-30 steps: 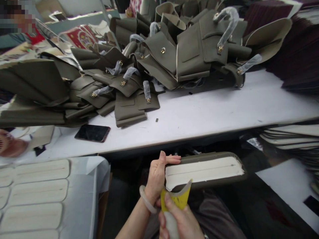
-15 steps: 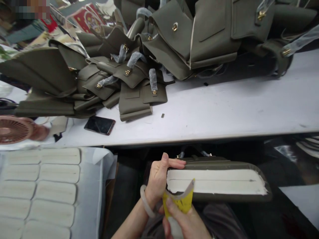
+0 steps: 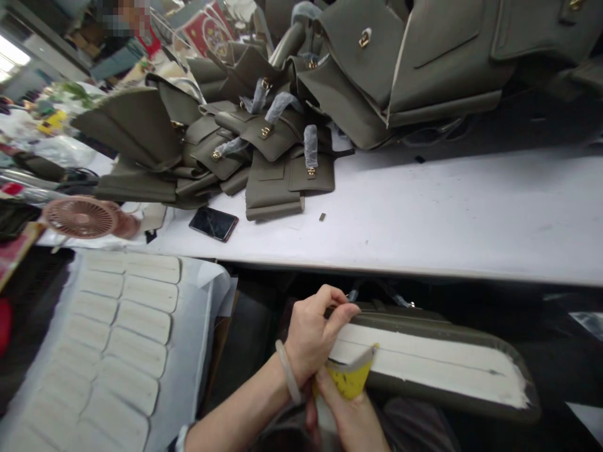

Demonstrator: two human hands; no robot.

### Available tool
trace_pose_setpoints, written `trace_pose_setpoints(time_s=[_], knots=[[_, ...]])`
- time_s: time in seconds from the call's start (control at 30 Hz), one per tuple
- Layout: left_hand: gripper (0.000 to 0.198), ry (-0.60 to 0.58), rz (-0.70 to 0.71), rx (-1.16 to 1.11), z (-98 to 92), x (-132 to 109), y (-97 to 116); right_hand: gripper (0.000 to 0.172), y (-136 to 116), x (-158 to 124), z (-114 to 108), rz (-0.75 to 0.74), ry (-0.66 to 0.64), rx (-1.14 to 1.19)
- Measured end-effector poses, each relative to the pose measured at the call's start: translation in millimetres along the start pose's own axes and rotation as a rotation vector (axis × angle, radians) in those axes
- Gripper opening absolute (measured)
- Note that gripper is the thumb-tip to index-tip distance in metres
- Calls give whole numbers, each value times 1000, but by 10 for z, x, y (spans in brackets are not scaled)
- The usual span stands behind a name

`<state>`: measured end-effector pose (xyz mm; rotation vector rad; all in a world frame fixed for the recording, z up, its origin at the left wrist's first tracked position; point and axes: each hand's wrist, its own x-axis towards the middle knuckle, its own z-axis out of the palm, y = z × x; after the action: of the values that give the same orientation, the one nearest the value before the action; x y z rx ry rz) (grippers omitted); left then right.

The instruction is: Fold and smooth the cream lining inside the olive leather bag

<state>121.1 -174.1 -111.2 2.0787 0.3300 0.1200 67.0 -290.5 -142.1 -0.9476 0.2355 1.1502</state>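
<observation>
An olive handbag (image 3: 471, 402) lies with its base turned up in front of me, below the table edge. A long white panel (image 3: 424, 358) with a dark line along its middle covers that base. At the bag's left end, my left hand (image 3: 311, 326), with a pale bangle on the wrist, is closed, thumb and forefinger together on the upper edge. Lower down, my right hand (image 3: 351, 417) grips a yellow scraper (image 3: 351, 380) with a curved-in grey edge. Its pointed tip lies over the white panel; whether it touches, I cannot tell.
Several olive bag pieces (image 3: 282, 144) with wrapped gold clasps are heaped on the white table (image 3: 400, 232). A phone (image 3: 213, 224) and a pink fan (image 3: 82, 216) are at left. Pale oblong pieces (image 3: 136, 348) lie in rows on a sheet at lower left.
My left thumb has come down from upright to meet the forefinger at the bag's edge. The bag's right end tilts lower in view. The camera view has shifted left; the scraper stays in my right hand.
</observation>
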Motion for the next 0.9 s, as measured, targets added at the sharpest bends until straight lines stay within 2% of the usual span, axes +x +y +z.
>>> trace_pose_setpoints(time_s=[0.1,0.2,0.3,0.4,0.47,0.57,0.6,0.63,0.7,0.73,0.8,0.83,0.9], knots=[[43,3,100,171,17,14,69,59,-6,-33,19,7,15,9],[55,-16,187,129,9,27,105,55,65,-113,58,-13,40,84],[60,-29,153,-183,-51,29,66,55,83,-313,62,-27,6,14],[60,75,37,-667,-142,-70,-66,58,-196,-604,8,-78,-25,-254],[57,143,7,-919,-195,-237,-195,53,-610,-752,-82,-230,110,-375],[47,104,-28,-1039,-226,-588,-398,56,-1453,-739,-383,-448,343,-621],[46,72,-52,-1038,-221,-699,-457,58,-1738,-665,-533,-540,464,-773],[49,38,-70,-1027,-210,-794,-508,60,-2000,-565,-699,-634,631,-1008],[58,-11,-83,-991,-173,-919,-582,64,-2398,-326,-1044,-761,864,-1556],[62,-21,-77,-970,-152,-949,-606,67,-2518,-207,-1201,-770,990,-1735],[68,-21,-40,-915,-115,-961,-632,62,-2592,-13,-1438,-722,1000,-2014],[69,-14,-17,-880,-100,-953,-636,59,-2554,49,-1509,-736,1009,-2077],[66,15,21,-802,-72,-933,-633,56,-2368,83,-1557,-864,1040,-2080]])
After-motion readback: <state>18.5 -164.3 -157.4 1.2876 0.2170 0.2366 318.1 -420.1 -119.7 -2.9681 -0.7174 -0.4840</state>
